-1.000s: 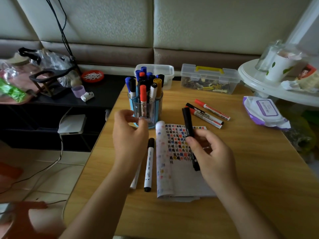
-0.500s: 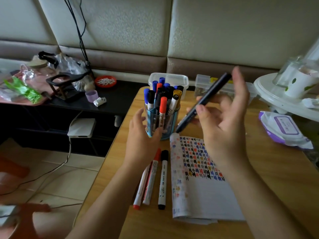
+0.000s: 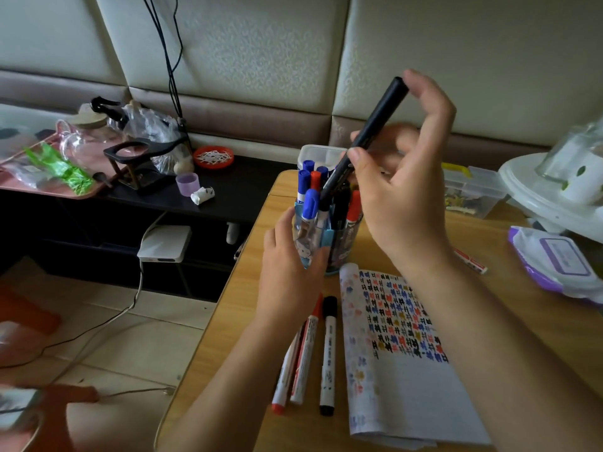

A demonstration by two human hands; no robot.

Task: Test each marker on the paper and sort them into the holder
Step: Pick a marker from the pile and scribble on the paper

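Right hand [image 3: 401,197]: its fingers [image 3: 357,158] are pinching the black marker [image 3: 375,125] at mid-barrel, thumb against the side, and one fingertip is curling over the upper end. They are closed round the barrel and carrying nothing else. The marker's long axis is tilting, upper end high and to the right toward the padded wall, lower end pointing down and left in among the caps at the mouth of the holder [image 3: 346,243]. So the holder is lying below and to the left of these fingers, and the right hand is the nearer one to the drop. The left hand [image 3: 290,265] is wrapping round the holder's near side and steadying it on the counter [image 3: 522,305]. Judgement: the coming move is turning on bringing that tilted axis upright over a free gap. Counts: one marker in hand; one holder, showing four blue caps and two red, with dark ones too crowded to number; three loose markers [image 3: 328,353] lying side by side just left of the paper [image 3: 408,402]; one further marker [image 3: 471,261] showing partly beyond the right forearm. One sheet of paper, covered in coloured test marks.
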